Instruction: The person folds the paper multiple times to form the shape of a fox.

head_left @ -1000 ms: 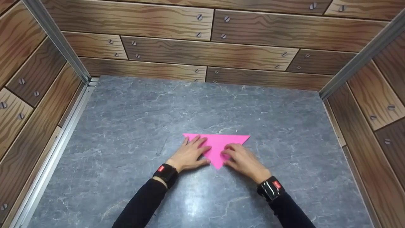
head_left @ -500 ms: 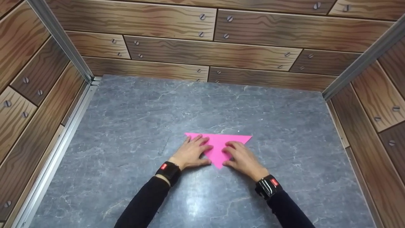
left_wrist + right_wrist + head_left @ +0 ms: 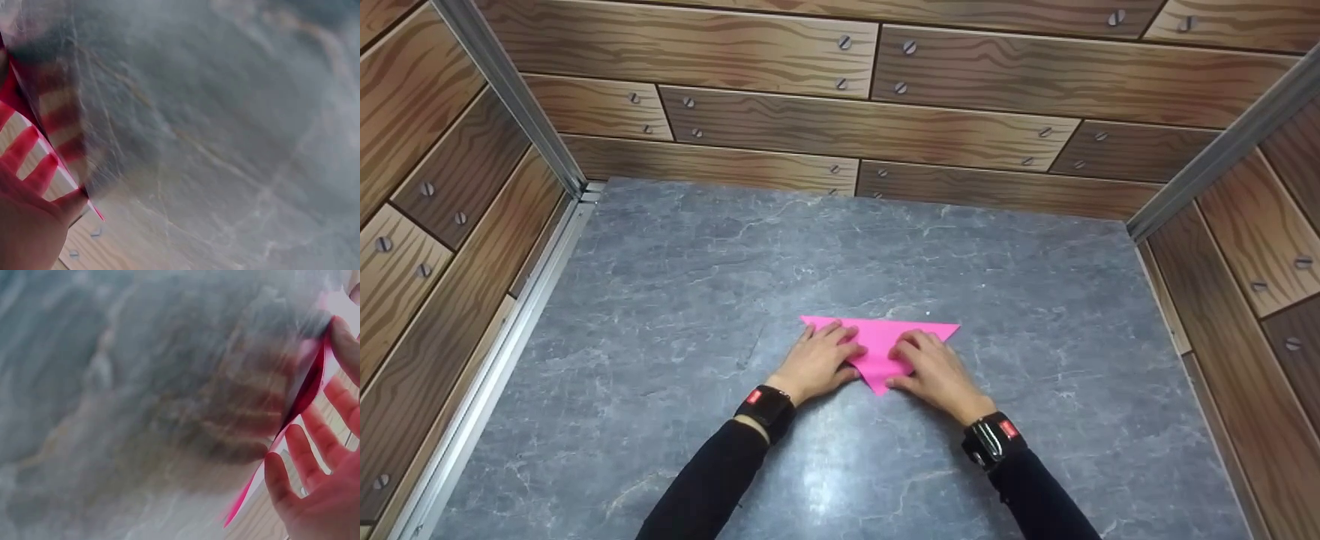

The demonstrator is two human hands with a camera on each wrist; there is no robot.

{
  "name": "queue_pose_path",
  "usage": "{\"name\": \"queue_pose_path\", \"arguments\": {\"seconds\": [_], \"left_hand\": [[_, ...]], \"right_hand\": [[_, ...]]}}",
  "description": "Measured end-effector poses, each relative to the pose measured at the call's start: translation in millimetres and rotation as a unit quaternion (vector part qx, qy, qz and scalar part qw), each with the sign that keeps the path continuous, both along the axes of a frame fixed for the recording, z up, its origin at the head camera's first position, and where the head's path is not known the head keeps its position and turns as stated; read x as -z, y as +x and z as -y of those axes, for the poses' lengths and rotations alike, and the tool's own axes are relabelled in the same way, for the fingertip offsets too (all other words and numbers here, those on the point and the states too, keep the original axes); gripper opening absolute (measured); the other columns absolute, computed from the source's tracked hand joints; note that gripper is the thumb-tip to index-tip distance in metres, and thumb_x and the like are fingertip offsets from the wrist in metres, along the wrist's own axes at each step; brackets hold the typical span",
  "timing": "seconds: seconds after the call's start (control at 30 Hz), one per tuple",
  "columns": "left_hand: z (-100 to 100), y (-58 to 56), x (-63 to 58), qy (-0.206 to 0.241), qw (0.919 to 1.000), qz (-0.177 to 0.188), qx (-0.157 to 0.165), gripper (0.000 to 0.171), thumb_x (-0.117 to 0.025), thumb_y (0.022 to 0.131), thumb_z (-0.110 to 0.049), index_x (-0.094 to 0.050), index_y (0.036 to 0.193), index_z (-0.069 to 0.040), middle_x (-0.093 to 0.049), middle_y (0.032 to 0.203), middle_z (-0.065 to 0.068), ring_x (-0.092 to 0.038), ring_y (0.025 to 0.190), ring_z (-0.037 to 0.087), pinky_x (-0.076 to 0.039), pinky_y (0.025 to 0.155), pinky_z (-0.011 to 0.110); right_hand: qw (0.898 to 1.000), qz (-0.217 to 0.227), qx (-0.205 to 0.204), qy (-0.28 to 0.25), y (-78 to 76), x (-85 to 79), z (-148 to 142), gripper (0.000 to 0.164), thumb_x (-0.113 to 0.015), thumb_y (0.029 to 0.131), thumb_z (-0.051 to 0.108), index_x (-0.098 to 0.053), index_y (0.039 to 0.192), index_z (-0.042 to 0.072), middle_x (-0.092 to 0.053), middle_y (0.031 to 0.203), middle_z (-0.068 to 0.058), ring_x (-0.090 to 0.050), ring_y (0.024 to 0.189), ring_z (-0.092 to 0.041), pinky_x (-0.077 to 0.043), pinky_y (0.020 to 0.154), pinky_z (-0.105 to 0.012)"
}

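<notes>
A pink paper triangle (image 3: 877,346) lies on the grey marbled tabletop, its long edge away from me and its point toward me. Spread fingers of my left hand (image 3: 815,364) rest on its left part, the thumb at the left slanting edge. On the other side, my right hand (image 3: 941,375) touches the paper with bent fingers, its thumb beside the near point. In the left wrist view, fingers (image 3: 42,174) lie along the paper's edge. The right wrist view has the sheet's edge (image 3: 312,385) bowed up off the table between thumb and fingers. Neither thumb's full contact is visible.
The grey tabletop (image 3: 735,255) stretches around the paper. Wood-patterned panels (image 3: 780,120) stand at the back and both sides, with metal rails (image 3: 510,97) at the corners. Black bands (image 3: 767,411) circle both wrists.
The left thumb has slid up along the slanting edge. The paper's near point has shifted slightly away from me and the sheet now bends above it. The right fingers have moved slightly farther up.
</notes>
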State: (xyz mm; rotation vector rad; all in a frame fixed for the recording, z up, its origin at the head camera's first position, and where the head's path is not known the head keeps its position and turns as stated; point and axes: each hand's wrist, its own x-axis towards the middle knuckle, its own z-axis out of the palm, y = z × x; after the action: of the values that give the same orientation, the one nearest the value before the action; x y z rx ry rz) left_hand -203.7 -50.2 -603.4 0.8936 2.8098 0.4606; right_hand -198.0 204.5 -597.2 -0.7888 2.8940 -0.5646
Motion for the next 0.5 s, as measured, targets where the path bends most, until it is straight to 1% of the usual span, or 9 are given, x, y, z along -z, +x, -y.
{"name": "queue_pose_path", "arguments": {"seconds": [0.2, 0.3, 0.4, 0.5], "left_hand": [[-2.3, 1.2, 0.9, 0.007, 0.9999, 0.004, -0.011, 0.047, -0.058, 0.102, -0.051, -0.063, 0.142, -0.026, -0.04, 0.163, 0.004, -0.031, 0.153, 0.031, -0.018, 0.122, 0.064], [-2.2, 1.2, 1.9, 0.017, 0.9998, 0.004, -0.014, 0.046, -0.057, 0.102, -0.051, -0.064, 0.14, -0.025, -0.041, 0.162, 0.005, -0.031, 0.153, 0.031, -0.017, 0.122, 0.064], [-2.1, 1.3, 2.6, 0.024, 0.9996, 0.002, -0.015, 0.045, -0.058, 0.102, -0.051, -0.066, 0.138, -0.025, -0.042, 0.162, 0.005, -0.032, 0.152, 0.032, -0.018, 0.122, 0.065], [-2.6, 1.6, 2.9, 0.027, 0.9995, -0.001, -0.015, 0.044, -0.059, 0.102, -0.05, -0.066, 0.138, -0.025, -0.043, 0.162, 0.005, -0.033, 0.152, 0.032, -0.018, 0.122, 0.065]], "right_hand": [[1.0, 0.009, -0.018, -0.01, 8.7, -2.4, -5.1, 0.051, -0.085, 0.082, 0.045, -0.07, 0.117, 0.011, -0.06, 0.136, -0.012, -0.056, 0.126, -0.033, -0.044, 0.11, -0.054], [0.999, 0.015, -0.025, -0.017, 14.3, -4.0, -7.3, 0.049, -0.087, 0.081, 0.042, -0.07, 0.115, 0.011, -0.062, 0.132, -0.01, -0.058, 0.123, -0.031, -0.046, 0.108, -0.052], [0.999, 0.021, -0.025, -0.03, 19.4, -5.9, -8.7, 0.039, -0.085, 0.084, 0.036, -0.072, 0.112, 0.013, -0.066, 0.123, -0.005, -0.062, 0.115, -0.025, -0.051, 0.104, -0.047], [0.999, 0.007, -0.023, -0.047, 22.9, -5.7, -9.5, 0.024, -0.082, 0.088, 0.026, -0.073, 0.108, 0.014, -0.068, 0.113, 0.0, -0.065, 0.105, -0.02, -0.055, 0.097, -0.043]]}}
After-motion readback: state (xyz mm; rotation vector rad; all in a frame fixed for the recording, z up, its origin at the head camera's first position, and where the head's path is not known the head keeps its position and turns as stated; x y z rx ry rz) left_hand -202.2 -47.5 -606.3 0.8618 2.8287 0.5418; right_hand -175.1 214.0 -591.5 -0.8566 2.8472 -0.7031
